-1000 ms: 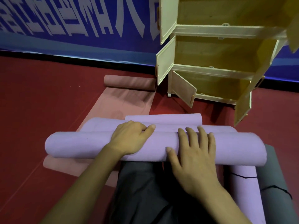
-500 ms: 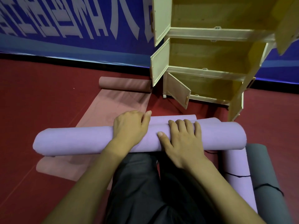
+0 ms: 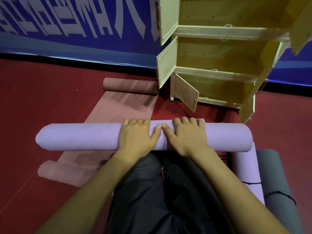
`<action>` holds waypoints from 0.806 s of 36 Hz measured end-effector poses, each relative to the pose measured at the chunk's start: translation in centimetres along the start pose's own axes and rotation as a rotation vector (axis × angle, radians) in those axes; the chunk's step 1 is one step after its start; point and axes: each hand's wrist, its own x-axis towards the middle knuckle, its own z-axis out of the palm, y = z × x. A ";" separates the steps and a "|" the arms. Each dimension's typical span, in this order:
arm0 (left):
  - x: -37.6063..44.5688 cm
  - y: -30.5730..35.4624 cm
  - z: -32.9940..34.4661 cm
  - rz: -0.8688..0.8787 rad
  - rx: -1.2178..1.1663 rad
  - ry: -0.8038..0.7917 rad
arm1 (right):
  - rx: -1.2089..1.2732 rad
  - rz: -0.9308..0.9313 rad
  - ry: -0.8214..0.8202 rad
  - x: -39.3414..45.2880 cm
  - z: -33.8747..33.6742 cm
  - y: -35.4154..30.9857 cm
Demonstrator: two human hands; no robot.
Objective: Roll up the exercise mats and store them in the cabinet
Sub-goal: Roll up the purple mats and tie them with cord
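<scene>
The loose tail has vanished: both hands, left hand (image 3: 135, 137) and right hand (image 3: 187, 137), are curling fingers over the purple mat (image 3: 84, 138) mid-roll, soft, light, springy.

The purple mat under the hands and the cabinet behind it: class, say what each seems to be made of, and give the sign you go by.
Purple mat: looks like soft foam or rubber, matt, with a fine grainy surface; it holds a tight roll under the left hand and right hand.
Cabinet: appears to be pale wood or wood board, smooth and unpainted, with flat rigid panels and framed doors; solid or veneer cannot be told.
</scene>
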 end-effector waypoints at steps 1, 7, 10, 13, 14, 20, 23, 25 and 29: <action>0.4 -0.1 -0.1 0.009 -0.002 -0.014 | 0.003 -0.006 0.012 0.0 0.0 0.1; 3.5 -0.3 -0.6 0.033 0.005 -0.128 | 0.014 -0.031 0.079 1.6 0.5 0.8; 5.0 -0.5 -0.2 0.038 -0.038 -0.206 | 0.006 -0.032 0.110 2.4 0.8 1.0; 5.9 -0.8 0.1 0.034 -0.071 -0.302 | -0.004 -0.038 0.111 3.2 1.0 1.1; 6.1 -0.9 0.2 0.026 -0.082 -0.323 | -0.010 -0.041 0.110 3.5 1.0 1.1; 6.6 -1.2 -0.1 -0.026 -0.126 -0.435 | 0.032 -0.062 0.077 4.5 0.5 1.0; 7.1 -1.3 -0.6 -0.017 -0.121 -0.529 | 0.082 -0.040 -0.046 4.8 -0.1 1.2; 7.5 -1.2 -1.1 0.007 -0.121 -0.607 | 0.111 -0.014 -0.120 4.8 -0.6 1.3; 7.7 -1.1 -2.3 0.024 -0.145 -0.708 | 0.122 0.017 -0.201 4.4 -1.6 1.0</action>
